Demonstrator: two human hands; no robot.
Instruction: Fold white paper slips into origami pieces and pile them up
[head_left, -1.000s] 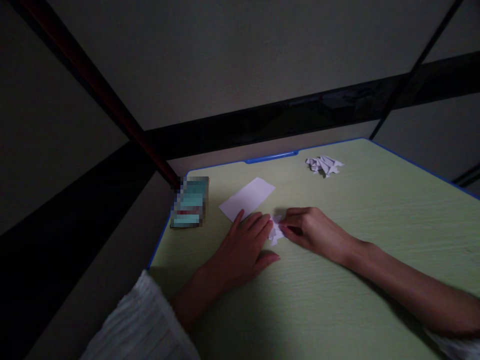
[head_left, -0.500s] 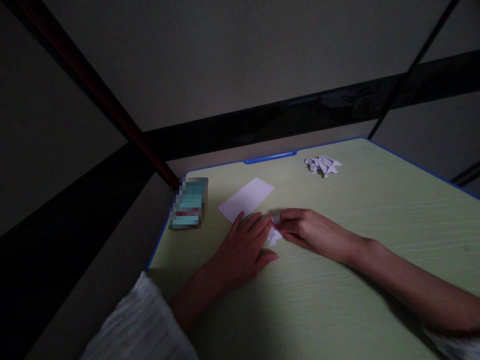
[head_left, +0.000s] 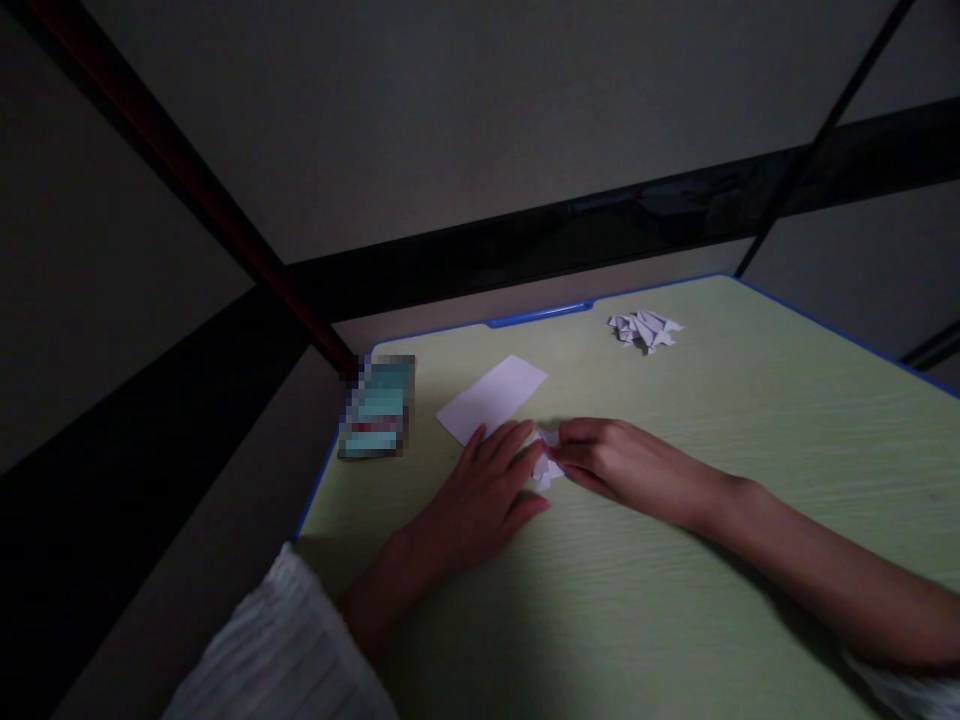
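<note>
Between my two hands a small folded piece of white paper [head_left: 543, 475] lies on the table. My right hand [head_left: 604, 453] pinches its right side with the fingertips. Flat over the table, my left hand [head_left: 487, 495] has its fingers spread, and one fingertip rests at the folded piece's left side. Just beyond my left fingers is a rectangular white paper sheet [head_left: 493, 395], its near corner partly hidden by them. Parts of the folded piece are covered by my fingers, so its full shape does not show.
A cluster of folded paper pieces [head_left: 643, 330] sits toward the back right of the table [head_left: 780, 420]. At the left edge lies a blurred teal rectangular object [head_left: 377, 405]. A blue strip [head_left: 541, 315] runs along the back edge, close to the wall panels.
My left hand has shifted slightly to the left, uncovering more of the folded paper. My right hand keeps its pinch in nearly the same place.
</note>
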